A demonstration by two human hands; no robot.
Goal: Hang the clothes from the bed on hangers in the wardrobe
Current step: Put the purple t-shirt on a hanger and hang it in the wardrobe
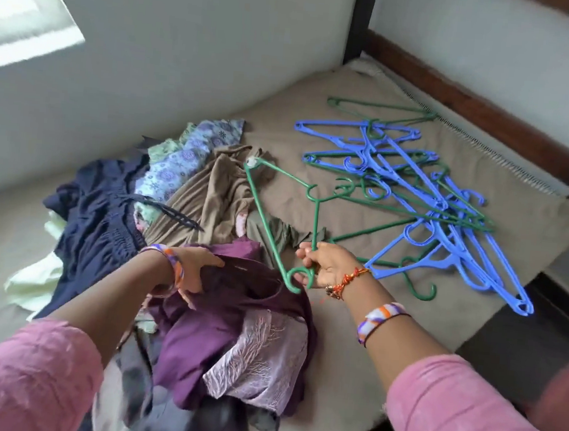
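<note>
A heap of clothes lies on the bed (348,375): a purple garment (210,336) nearest me, a brown one (205,201) behind it, a navy one (101,213) to the left, and a blue floral one (185,158) at the back. My left hand (195,269) grips the top edge of the purple garment. My right hand (327,263) holds a green hanger (269,214) near its hook, lifted just above the clothes. A pile of blue and green hangers (425,207) lies on the bed to the right.
A pale green cloth (32,286) sticks out under the navy garment. A white wall runs along the far side of the bed. A dark wooden bed frame (475,101) borders the right side, with a post (360,19) at the corner. The wardrobe is out of view.
</note>
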